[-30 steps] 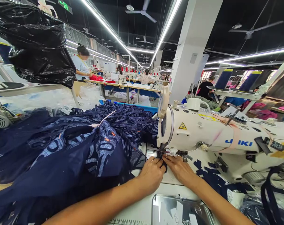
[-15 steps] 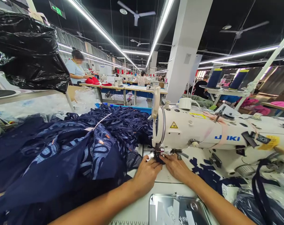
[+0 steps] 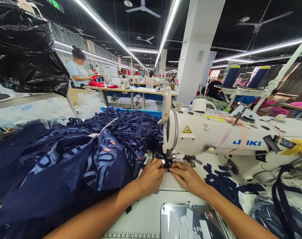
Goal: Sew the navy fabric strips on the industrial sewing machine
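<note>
At the needle end of a white sewing machine (image 3: 218, 132), a small piece of dark navy fabric (image 3: 167, 165) lies under the presser foot. My left hand (image 3: 152, 175) is closed on its left side, thumb and fingertips pressed together. From the right, my right hand (image 3: 187, 176) pinches the same piece, its fingertips almost meeting the left ones. The fingers cover much of the fabric, so its full shape is hidden. Just left of my left hand is a large heap of navy garments (image 3: 73, 169) with light blue patterned parts, tied with a pale strip.
A metal tray (image 3: 174, 212) with white labels lies in front of the machine, near a ruler strip (image 3: 133, 235). Cut navy strips (image 3: 218, 176) and a plastic bag (image 3: 270, 212) are at right. Thread cones (image 3: 230, 78) stand behind. A co-worker (image 3: 77, 69) handles red fabric.
My left hand has moved up and closer to the presser foot, its fingers now drawn together. My right hand has shifted slightly right. The camera view has tilted a little.
</note>
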